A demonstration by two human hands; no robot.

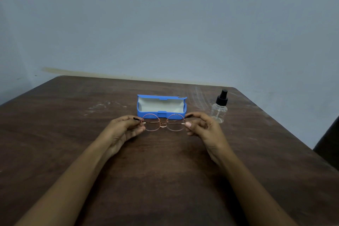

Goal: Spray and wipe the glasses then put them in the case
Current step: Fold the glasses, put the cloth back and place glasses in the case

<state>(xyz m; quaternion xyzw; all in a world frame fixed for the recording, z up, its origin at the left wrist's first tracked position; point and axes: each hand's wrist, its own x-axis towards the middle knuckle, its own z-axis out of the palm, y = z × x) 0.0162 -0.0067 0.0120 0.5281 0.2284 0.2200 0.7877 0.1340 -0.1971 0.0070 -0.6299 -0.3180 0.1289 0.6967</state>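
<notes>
Thin rose-gold glasses [162, 122] with round lenses and folded temples are held just above the table, directly in front of the blue case [161, 114]. My left hand [122, 130] pinches their left end and my right hand [202, 128] pinches their right end. The case lies open, lid raised at the back, showing a pale lining with nothing inside. A small clear spray bottle [219, 110] with a black pump top stands upright to the right of the case, close behind my right hand.
The brown wooden table [73, 134] ends at a pale blue wall behind the case. Its right edge runs diagonally past the bottle, and a dark object [328, 145] sits beyond that edge at the far right.
</notes>
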